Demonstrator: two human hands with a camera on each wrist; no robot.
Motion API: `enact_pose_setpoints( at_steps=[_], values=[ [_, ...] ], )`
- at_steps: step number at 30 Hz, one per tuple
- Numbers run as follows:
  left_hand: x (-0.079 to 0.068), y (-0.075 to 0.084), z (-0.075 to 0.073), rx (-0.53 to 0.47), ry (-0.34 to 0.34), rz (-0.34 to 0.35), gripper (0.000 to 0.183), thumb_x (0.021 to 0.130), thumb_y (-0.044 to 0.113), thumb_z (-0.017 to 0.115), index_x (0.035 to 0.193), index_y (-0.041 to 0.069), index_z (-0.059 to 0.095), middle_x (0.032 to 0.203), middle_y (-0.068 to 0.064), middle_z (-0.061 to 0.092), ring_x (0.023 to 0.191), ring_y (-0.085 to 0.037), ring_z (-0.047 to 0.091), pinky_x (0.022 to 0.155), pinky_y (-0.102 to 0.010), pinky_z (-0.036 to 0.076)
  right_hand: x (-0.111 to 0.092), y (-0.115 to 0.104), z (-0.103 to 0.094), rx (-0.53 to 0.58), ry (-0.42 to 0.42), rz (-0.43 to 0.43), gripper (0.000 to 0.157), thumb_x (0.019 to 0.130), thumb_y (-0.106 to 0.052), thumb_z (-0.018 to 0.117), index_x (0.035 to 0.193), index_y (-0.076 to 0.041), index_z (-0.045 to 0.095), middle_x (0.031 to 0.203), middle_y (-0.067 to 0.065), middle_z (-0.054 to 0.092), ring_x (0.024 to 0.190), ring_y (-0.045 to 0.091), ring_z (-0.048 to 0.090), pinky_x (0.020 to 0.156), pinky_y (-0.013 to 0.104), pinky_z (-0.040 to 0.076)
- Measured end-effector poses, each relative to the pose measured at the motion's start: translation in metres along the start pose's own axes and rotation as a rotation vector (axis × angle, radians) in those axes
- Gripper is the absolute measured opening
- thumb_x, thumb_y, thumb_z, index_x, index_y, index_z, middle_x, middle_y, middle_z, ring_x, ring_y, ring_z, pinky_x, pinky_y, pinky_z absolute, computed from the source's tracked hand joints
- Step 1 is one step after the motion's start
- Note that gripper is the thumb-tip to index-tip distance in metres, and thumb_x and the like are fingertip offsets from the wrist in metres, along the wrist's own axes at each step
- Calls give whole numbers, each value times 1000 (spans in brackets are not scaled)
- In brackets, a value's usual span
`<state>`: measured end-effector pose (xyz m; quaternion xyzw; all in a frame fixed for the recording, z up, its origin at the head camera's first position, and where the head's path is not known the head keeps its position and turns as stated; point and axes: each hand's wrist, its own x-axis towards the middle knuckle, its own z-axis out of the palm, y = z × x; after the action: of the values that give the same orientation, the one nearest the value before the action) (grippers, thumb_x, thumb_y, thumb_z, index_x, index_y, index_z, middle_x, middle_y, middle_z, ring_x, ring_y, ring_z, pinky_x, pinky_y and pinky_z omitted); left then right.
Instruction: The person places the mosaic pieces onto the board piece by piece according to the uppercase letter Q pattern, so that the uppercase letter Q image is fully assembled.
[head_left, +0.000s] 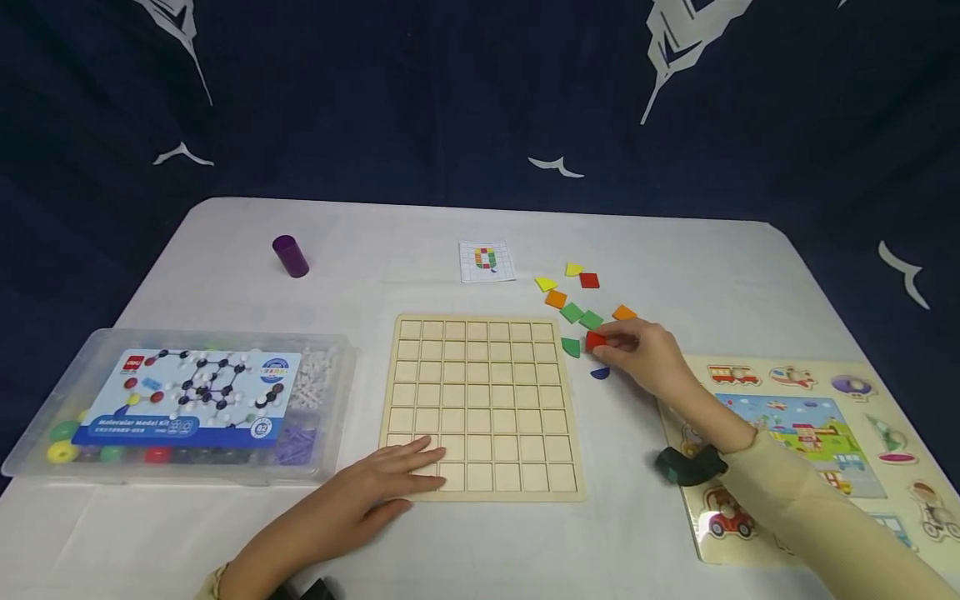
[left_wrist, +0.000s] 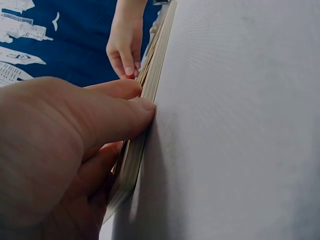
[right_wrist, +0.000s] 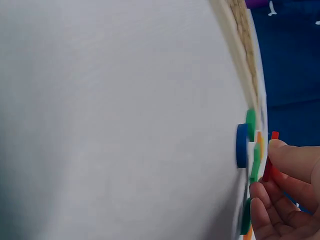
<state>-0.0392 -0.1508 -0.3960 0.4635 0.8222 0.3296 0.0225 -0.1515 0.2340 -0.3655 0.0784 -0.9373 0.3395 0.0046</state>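
Note:
My right hand (head_left: 647, 357) pinches a red square tile (head_left: 595, 341) between thumb and fingers; the right wrist view shows that red tile (right_wrist: 270, 159) edge-on, lifted off the cloth. Around it lie green tiles (head_left: 591, 320), orange tiles (head_left: 556, 299), yellow quarter-round tiles (head_left: 574, 269), another red square (head_left: 589, 281) and a blue piece (head_left: 600, 373). My left hand (head_left: 375, 492) rests with fingers spread on the lower left corner of a wooden grid board (head_left: 482, 400). In the left wrist view its thumb touches the board's edge (left_wrist: 135, 155). The board's cells hold no tiles.
A pattern card (head_left: 487, 261) lies behind the board. A purple cylinder (head_left: 290, 256) is at the back left. On the left sits a clear molecular model kit box (head_left: 322, 433); on the right, a picture puzzle board (head_left: 705, 533) lies partly under the right forearm.

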Motion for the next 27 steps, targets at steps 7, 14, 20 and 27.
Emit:
enact_pose_setpoints(
  at_steps=[7,14,20,27],
  values=[
    [-1,-2,0,-4,-1,1,47,82,-4,63,127,10,60,141,-4,43,131,-26,34,105,-41,29,8,-15,-1,157,3,11,29,85,-8,69,110,6,64,103,17,65,86,24,63,68,15,50],
    [-1,-2,0,1,5,10,48,82,-5,64,127,10,60,141,-5,44,131,-26,36,103,-43,32,19,-50,15,302,-42,27,30,84,-11,70,110,2,66,95,13,64,80,22,59,64,19,49],
    [-1,-2,0,-10,-7,-4,48,82,-5,64,127,11,60,141,-4,43,131,-26,35,103,-43,32,29,-73,42,286,-55,-52,26,81,-11,74,105,-3,70,86,7,64,76,19,57,67,26,50],
    [0,-1,1,-16,-18,-1,45,84,-3,62,126,12,61,140,-2,45,130,-25,36,103,-44,33,33,-85,73,201,-102,-154,23,79,-11,75,101,-5,72,89,4,63,76,17,56,66,30,48]
  ],
)
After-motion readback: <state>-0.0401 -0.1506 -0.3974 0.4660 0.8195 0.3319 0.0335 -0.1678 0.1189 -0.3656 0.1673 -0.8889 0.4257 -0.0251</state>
